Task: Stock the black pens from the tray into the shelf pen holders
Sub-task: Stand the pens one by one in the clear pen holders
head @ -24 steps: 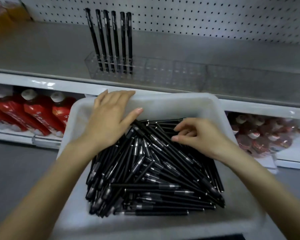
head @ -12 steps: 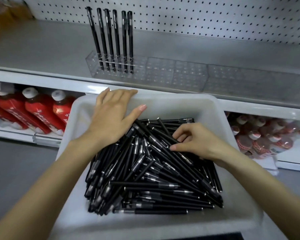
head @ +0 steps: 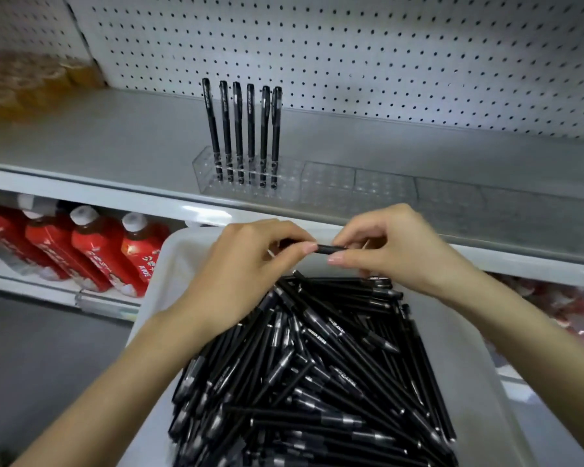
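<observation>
While left hand (head: 246, 274) and right hand (head: 402, 251) pinch pen (head: 327, 249), fingers (head: 351, 234) curled

A white pegboard wall (head: 385, 45) stands in front of me, rising behind a grey shelf (head: 98, 146) with a pale front edge (head: 81, 193). Light falls brightest on the wall's far right. At my upper left, blurred amber packs (head: 21, 82) sit at the back of the shelf against the wall. On the lower shelf (head: 98, 303) to my left, red bottles (head: 91, 251) with white caps lie side by side, caps pointing up and away from me. More red goods (head: 553, 305), too blurred to name, fill the same level on my right. A grey floor (head: 31, 348) shows at lower left.
</observation>
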Tool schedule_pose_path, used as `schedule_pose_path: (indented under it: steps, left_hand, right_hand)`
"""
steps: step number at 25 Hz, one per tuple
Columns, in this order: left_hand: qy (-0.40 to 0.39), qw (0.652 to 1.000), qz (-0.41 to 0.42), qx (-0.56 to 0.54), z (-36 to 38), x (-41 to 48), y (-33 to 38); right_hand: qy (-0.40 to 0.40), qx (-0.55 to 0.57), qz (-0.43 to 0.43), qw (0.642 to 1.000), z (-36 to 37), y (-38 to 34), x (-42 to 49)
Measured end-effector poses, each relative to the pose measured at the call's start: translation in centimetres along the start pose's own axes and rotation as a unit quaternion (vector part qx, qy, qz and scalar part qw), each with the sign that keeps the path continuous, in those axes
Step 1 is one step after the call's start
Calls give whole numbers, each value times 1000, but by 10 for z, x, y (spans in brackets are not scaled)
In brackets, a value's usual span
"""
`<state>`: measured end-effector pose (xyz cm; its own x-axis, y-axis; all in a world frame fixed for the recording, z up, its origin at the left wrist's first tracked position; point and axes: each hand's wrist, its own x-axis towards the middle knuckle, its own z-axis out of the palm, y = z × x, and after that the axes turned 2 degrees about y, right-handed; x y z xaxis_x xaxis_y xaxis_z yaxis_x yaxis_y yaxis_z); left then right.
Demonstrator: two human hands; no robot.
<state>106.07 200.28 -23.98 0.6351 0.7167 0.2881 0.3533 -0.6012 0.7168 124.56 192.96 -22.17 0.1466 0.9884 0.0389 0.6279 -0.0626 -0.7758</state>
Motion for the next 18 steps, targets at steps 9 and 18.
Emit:
schedule_pose_path:
  steps: [9,18]
  left_hand:
    - [94,983,-101,-120,-19,16,-8]
    - [208,970,-19,126,-11,42,-20]
  right_hand:
    - [70,209,75,973,-34,-21,36]
    - [182,359,14,915,-27,-57,95]
